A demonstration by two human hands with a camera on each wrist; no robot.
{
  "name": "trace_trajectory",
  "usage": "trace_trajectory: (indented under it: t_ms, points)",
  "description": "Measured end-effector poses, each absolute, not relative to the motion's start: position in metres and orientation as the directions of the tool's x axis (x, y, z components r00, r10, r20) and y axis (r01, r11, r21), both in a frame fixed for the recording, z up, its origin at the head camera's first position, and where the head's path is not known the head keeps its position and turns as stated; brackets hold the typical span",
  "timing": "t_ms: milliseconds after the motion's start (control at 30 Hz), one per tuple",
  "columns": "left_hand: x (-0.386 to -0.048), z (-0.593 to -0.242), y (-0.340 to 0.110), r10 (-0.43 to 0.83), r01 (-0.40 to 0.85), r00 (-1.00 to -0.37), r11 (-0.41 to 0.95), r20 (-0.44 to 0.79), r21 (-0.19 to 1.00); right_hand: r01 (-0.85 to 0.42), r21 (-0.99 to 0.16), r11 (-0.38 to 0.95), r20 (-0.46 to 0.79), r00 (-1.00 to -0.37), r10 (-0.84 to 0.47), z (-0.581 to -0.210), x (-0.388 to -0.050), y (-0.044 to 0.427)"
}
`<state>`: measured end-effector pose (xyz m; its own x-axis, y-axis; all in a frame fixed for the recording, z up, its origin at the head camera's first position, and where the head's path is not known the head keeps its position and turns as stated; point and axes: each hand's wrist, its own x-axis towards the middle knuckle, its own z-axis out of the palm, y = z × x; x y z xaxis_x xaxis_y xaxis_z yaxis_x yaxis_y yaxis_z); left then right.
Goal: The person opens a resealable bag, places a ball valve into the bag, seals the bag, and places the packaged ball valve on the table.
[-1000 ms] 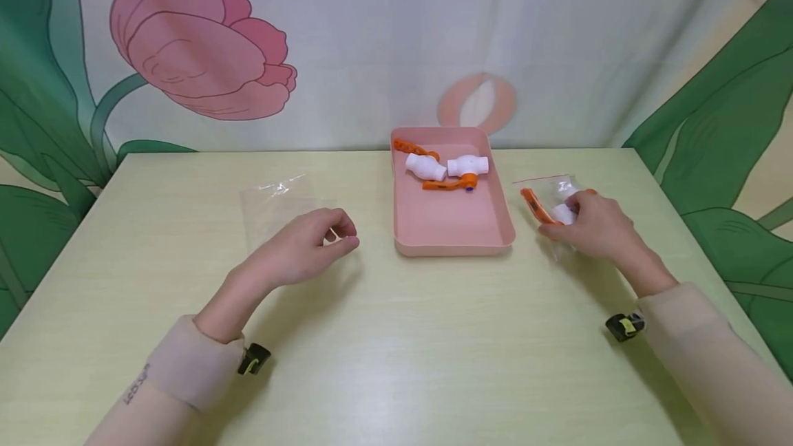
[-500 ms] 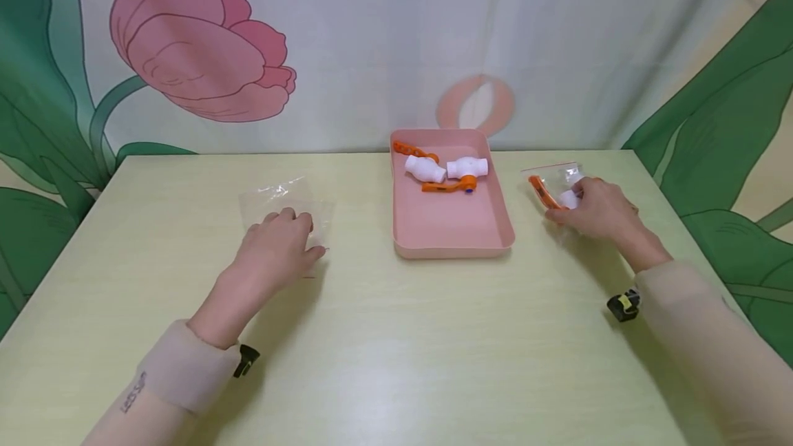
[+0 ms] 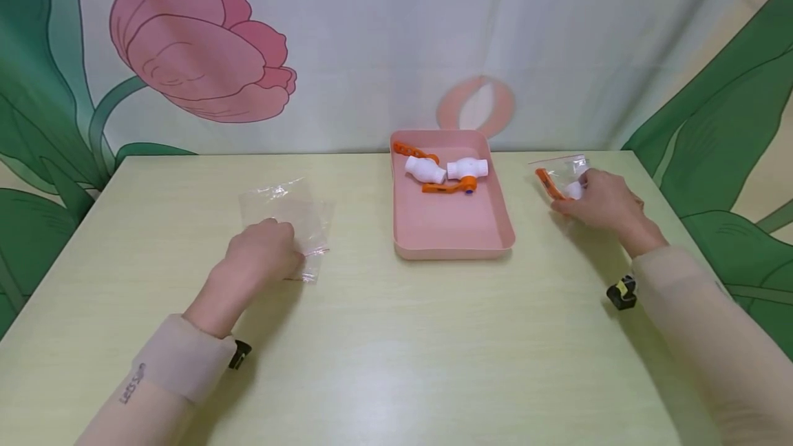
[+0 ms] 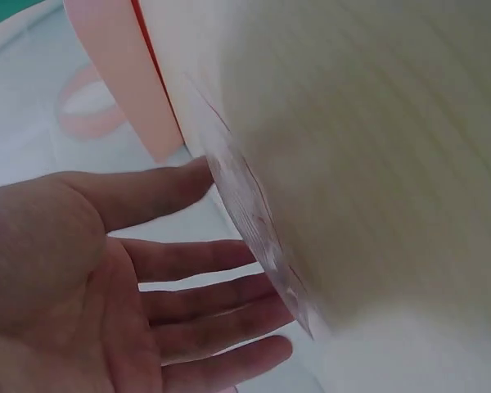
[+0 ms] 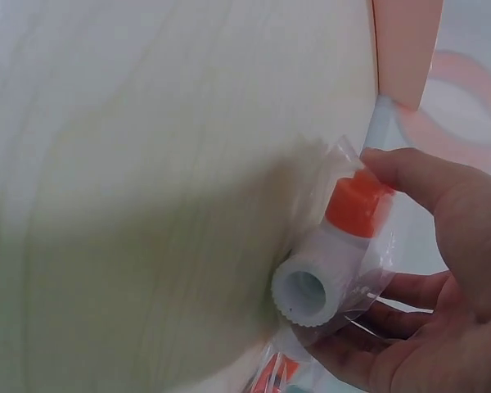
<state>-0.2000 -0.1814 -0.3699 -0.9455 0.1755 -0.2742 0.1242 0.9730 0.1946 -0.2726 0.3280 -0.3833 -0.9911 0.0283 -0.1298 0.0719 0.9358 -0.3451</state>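
Note:
My left hand [image 3: 259,253] reaches over the clear zip-lock bags [image 3: 281,193], which lie flat on the table left of the pink tray. In the left wrist view its fingers [image 4: 198,260] look nearly straight, and thumb and fingertips touch the bag's edge. On the right, my right hand [image 3: 607,204] grips a white ball valve [image 5: 321,270] with an orange handle, wrapped in a clear bag [image 3: 562,169]. Thumb and fingers lie on opposite sides of it. Below it in the right wrist view, another bagged orange-and-white piece [image 5: 274,372] shows partly.
The pink tray [image 3: 452,229] stands at the back middle of the table. Inside lie two loose white valves with orange handles, one valve [image 3: 425,169] left and one valve [image 3: 467,168] right. A printed curtain [image 3: 347,54] hangs behind the table.
My left hand has moved left and down from beside the tray onto the clear bags. My right hand, still holding the bagged valve, has shifted slightly right and away from me.

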Motion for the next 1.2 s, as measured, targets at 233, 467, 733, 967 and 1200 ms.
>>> trace_trajectory:
  t_ms: [233,467,733,967,1200]
  points:
    - [-0.201,-0.369,-0.185,0.234,0.141,-0.920,0.946,-0.313,0.293,0.036,-0.293,0.955,-0.101,-0.995,0.007,-0.387,-0.276,0.328]
    - [-0.198,-0.368,-0.185,0.263,0.169,-0.911,0.941,-0.319,0.292,-0.004,-0.254,0.967,-0.086,-0.996,-0.027,-0.386,-0.276,0.323]
    - [-0.197,-0.363,-0.190,0.335,0.217,-0.876,0.916,-0.347,0.336,-0.008,-0.229,0.973,-0.120,-0.992,-0.036,-0.384,-0.271,0.318]
    - [-0.198,-0.365,-0.191,0.353,0.234,-0.873,0.909,-0.337,0.346,-0.005,-0.212,0.977,-0.155,-0.987,-0.039,-0.380,-0.265,0.311]
    - [-0.200,-0.366,-0.191,0.327,0.199,-0.881,0.912,-0.341,0.360,-0.021,-0.207,0.978,-0.137,-0.989,-0.050,-0.376,-0.260,0.308]
